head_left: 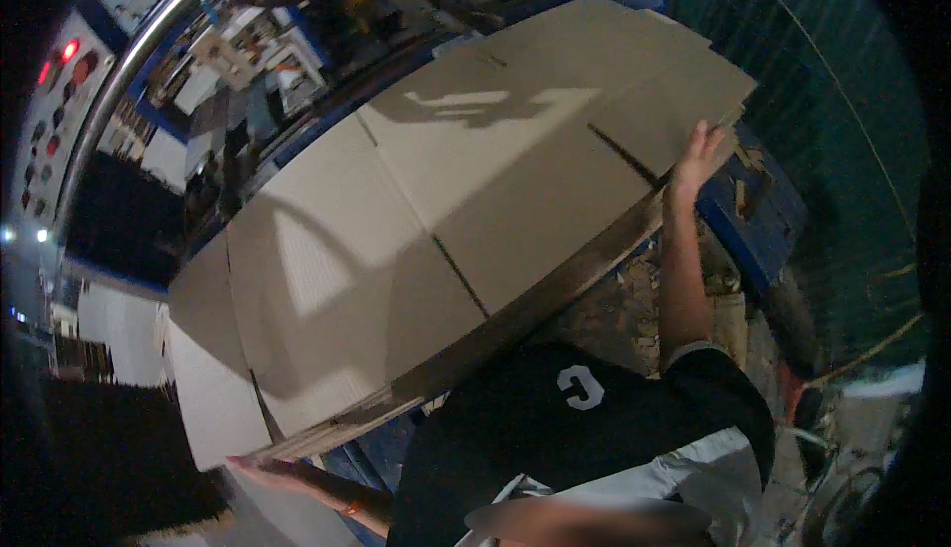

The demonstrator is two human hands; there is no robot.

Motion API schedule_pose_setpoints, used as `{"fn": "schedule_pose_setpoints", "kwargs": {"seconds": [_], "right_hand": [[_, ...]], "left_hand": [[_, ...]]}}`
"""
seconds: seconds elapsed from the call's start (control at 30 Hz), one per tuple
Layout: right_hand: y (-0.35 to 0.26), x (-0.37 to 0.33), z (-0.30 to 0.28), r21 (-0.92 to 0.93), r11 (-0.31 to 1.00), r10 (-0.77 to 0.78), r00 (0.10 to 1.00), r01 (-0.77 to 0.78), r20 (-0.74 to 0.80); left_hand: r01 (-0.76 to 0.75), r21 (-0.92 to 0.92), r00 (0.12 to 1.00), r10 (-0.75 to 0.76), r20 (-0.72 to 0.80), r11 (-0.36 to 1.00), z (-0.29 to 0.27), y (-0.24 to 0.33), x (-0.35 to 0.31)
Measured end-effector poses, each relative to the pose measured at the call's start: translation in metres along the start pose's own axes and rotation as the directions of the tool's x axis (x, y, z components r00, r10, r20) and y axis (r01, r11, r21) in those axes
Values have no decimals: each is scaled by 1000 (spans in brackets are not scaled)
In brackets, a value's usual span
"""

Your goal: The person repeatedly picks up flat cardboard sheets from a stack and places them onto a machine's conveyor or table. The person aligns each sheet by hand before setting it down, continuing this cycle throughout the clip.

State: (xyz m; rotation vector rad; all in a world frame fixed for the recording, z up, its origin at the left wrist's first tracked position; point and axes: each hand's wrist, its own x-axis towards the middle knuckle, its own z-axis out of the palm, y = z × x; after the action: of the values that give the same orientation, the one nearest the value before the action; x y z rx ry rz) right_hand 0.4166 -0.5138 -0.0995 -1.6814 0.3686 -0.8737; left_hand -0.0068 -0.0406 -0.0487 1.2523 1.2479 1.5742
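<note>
A thick stack of flat brown cardboard box blanks (436, 210), slotted and creased, lies slantwise in front of me from lower left to upper right. My right hand (696, 156) is pressed to the stack's right end, its fingers stretched out along the edge. At the near left corner my left hand (265, 472) touches the lower edge with its fingers held out straight; the sheets hide part of it. Neither hand's fingers are wrapped round the stack. Light and shadow fall in patches across the top sheet.
Beyond the stack stands a machine with a blue frame (312, 42) and a curved metal rail (129, 66). A control panel (54, 116) with lit red lamps is at far left. To the right are a blue metal plate (758, 215) with cardboard scraps and a green corrugated wall (832, 101).
</note>
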Motion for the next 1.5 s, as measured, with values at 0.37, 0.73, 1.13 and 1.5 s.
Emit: {"fn": "schedule_pose_setpoints", "kwargs": {"seconds": [0.37, 0.73, 1.13, 1.5], "right_hand": [[-110, -37, -85, 182, 970, -207, 943, 162, 260], [-81, -108, -69, 379, 476, -518, -96, 794, 850], [-76, -77, -11, 500, 376, -360, -375, 780, 855], [-89, -43, 157, 247, 497, -215, -157, 832, 964]], "left_hand": [[286, -539, 944, -136, 301, 792, -33, -34, 95], [-777, -41, 188, 294, 937, 629, 27, 6, -31], [-909, -115, -22, 231, 973, 400, 71, 7, -28], [-865, -113, 154, 473, 867, 488, 227, -19, 7]]}}
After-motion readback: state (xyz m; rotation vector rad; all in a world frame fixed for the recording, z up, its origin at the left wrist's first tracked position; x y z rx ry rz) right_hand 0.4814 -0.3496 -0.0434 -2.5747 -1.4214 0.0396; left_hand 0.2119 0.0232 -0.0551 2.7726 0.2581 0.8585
